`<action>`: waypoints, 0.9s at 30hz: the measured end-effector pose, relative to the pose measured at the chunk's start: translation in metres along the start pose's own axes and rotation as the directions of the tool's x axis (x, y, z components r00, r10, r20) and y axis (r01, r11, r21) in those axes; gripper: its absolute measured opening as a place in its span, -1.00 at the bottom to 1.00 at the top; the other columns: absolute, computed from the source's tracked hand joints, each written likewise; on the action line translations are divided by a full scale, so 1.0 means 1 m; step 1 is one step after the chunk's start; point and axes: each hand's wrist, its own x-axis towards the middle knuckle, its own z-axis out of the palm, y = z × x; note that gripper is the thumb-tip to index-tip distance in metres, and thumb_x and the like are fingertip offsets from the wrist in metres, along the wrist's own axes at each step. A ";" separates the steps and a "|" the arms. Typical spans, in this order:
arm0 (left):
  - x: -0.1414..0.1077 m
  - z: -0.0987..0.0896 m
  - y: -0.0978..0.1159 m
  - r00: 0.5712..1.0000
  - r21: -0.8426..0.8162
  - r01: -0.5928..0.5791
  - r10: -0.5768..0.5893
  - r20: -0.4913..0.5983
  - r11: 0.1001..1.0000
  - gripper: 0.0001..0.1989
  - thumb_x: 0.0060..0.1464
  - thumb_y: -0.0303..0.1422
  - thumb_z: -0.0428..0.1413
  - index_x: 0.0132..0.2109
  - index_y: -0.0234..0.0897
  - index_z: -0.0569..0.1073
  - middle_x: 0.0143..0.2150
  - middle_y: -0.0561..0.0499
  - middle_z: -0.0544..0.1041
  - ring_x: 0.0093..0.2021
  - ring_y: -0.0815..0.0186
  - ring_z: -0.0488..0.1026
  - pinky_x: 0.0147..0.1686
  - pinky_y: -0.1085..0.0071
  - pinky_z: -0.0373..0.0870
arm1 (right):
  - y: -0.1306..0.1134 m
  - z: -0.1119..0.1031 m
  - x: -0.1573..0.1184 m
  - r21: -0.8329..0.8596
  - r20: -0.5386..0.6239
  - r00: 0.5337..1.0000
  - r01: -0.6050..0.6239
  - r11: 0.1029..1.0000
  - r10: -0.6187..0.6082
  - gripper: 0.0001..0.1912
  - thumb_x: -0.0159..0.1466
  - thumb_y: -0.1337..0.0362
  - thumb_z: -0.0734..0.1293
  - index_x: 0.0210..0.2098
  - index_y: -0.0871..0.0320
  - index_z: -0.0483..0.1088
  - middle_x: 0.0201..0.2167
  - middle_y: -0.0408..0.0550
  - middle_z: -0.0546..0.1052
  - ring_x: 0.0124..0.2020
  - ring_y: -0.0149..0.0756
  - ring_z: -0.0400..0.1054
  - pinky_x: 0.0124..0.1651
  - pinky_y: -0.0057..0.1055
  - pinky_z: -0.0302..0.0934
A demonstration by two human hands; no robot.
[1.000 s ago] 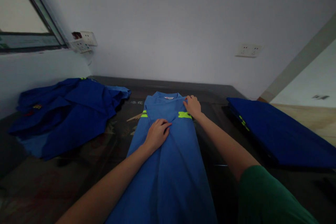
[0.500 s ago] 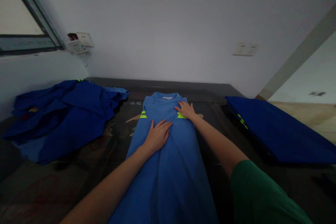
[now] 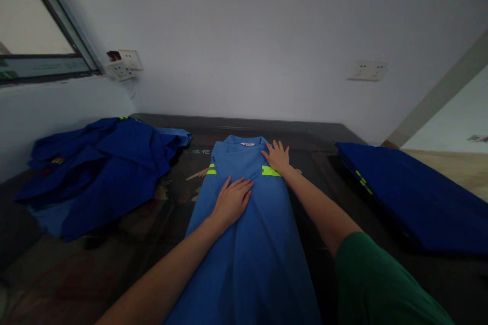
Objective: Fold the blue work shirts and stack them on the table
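A light blue work jacket (image 3: 263,223) with yellow-green stripes lies lengthwise in front of me, its sides folded in and its collar at the far end. My left hand (image 3: 233,200) rests flat on the middle of the jacket, fingers stretched out. At the jacket's upper right shoulder, my right hand (image 3: 277,156) lies with its fingers spread, partly on the cloth and above a yellow-green stripe. Neither hand grips anything. The jacket's near end runs out of the bottom of the view.
The jacket lies on a dark table (image 3: 312,137) against a white wall (image 3: 244,40). At left is a rumpled heap of dark blue clothing (image 3: 114,162). A flat folded stack of dark blue clothing (image 3: 415,193) sits at right. Wall sockets (image 3: 368,70) are above the table.
My right hand has slid slightly outward toward the jacket's right edge, its fingers now more spread and the stripe more exposed. My left hand stays on the cloth. The view has shifted slightly.
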 end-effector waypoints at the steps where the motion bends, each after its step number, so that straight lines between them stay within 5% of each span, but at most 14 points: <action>1: 0.000 0.001 0.000 1.000 -0.001 -0.002 0.002 -0.001 1.000 -0.64 0.29 -0.38 -0.08 0.16 -0.18 0.41 0.19 0.00 0.43 0.25 0.23 0.28 0.32 0.01 -0.04 | -0.007 -0.003 0.000 0.015 -0.047 0.997 0.058 0.998 -0.058 -0.44 0.40 0.04 0.09 0.29 0.17 0.16 0.32 0.22 0.14 0.36 0.10 -0.12 0.26 0.25 -0.26; 7: 0.001 0.001 -0.002 0.999 -0.015 -0.013 0.012 -0.037 1.000 -0.66 0.28 -0.43 -0.07 0.13 -0.20 0.43 0.16 -0.01 0.46 0.22 0.23 0.31 0.29 0.07 0.05 | -0.077 -0.008 0.010 0.144 -0.035 0.909 0.416 0.898 -0.416 -0.66 0.35 0.22 0.25 0.08 0.09 0.42 0.08 0.03 0.47 0.15 -0.18 0.27 0.25 -0.19 0.01; 13: 0.000 -0.005 -0.002 0.991 -0.026 -0.024 0.020 -0.134 0.999 -0.76 0.23 -0.42 0.01 -0.02 -0.23 0.48 0.02 -0.04 0.50 0.05 0.21 0.38 0.08 0.24 0.31 | -0.125 0.007 0.027 0.213 0.031 0.873 0.470 0.856 -0.487 -0.79 0.27 0.20 0.36 -0.15 0.14 0.52 -0.15 -0.01 0.58 -0.07 -0.25 0.40 0.02 -0.39 0.18; 22: 0.000 -0.003 -0.003 0.997 0.010 0.021 -0.021 -0.079 1.000 -0.84 0.21 -0.39 0.03 -0.13 -0.21 0.50 -0.08 -0.01 0.50 -0.02 0.21 0.38 -0.02 0.27 0.35 | -0.125 -0.002 0.014 0.199 -0.081 0.863 0.504 0.840 -0.499 -0.70 0.31 0.18 0.30 -0.02 0.19 0.43 0.06 0.09 0.39 0.12 -0.15 0.19 0.21 -0.22 0.01; 27: 0.000 -0.013 0.004 0.997 0.022 0.014 -0.012 -0.076 1.000 -0.75 0.23 -0.38 -0.02 -0.07 -0.24 0.52 -0.01 -0.05 0.50 0.03 0.21 0.38 0.05 0.27 0.34 | -0.085 -0.034 0.002 0.284 -0.273 0.916 0.369 0.885 -0.294 -0.63 0.38 0.19 0.17 0.09 0.22 0.35 0.10 0.12 0.34 0.16 -0.18 0.14 0.23 -0.27 0.01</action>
